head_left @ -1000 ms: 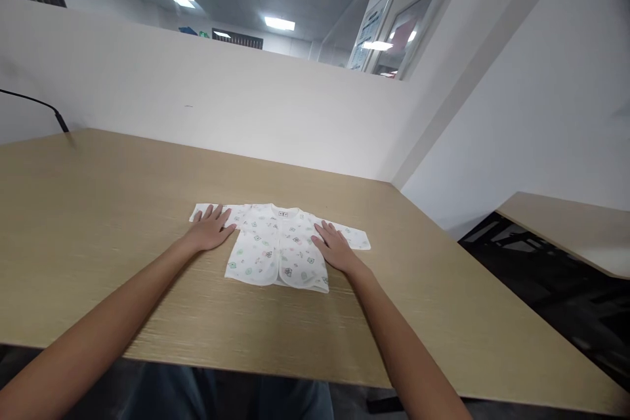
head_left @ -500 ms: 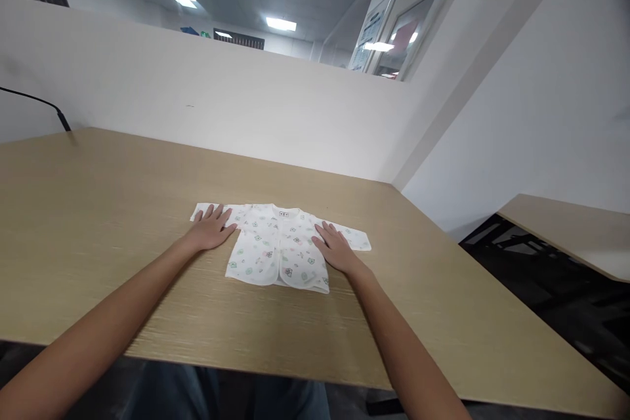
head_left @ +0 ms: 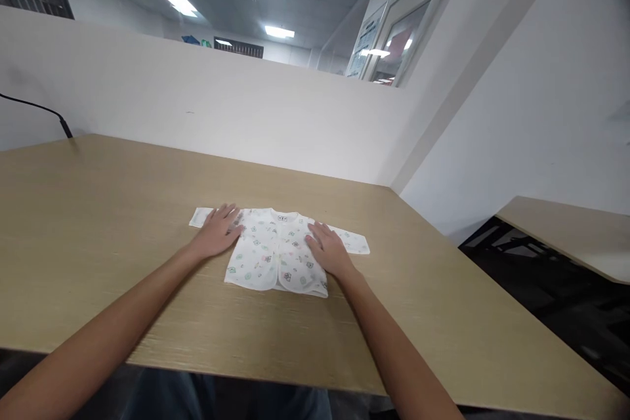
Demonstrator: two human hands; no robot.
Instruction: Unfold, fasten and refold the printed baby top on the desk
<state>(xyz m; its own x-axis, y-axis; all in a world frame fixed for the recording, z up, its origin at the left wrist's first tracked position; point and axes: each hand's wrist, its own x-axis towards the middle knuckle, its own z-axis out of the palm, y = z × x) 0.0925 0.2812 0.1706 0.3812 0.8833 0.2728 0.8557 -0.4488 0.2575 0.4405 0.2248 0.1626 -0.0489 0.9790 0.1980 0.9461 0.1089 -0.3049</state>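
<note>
from my head view, one small jacket [head_left: 256, 252] lies flat on the table [head_left: 275, 338] in front of me, its collar pointing away toward the white partition [head_left: 236, 118] and its hem toward me. its long axis runs left to right along the two outstretched sleeves, the cuff on my right a little nearer me. the cloth is thin and white, dotted with small green, grey and pink prints; two front panels with rounded lower corners meet down the middle, and one little label [head_left: 282, 218] sits at the neck. my left hand [head_left: 216, 235] rests open over the sleeve on that side, and my right hand [head_left: 329, 248] lies open where the other sleeve joins the body; neither grips anything. the tabletop is pale, fine-grained and straight-edged. one black cable [head_left: 34, 104] hangs at far left, and one second table [head_left: 571, 230] stands at right.
</note>
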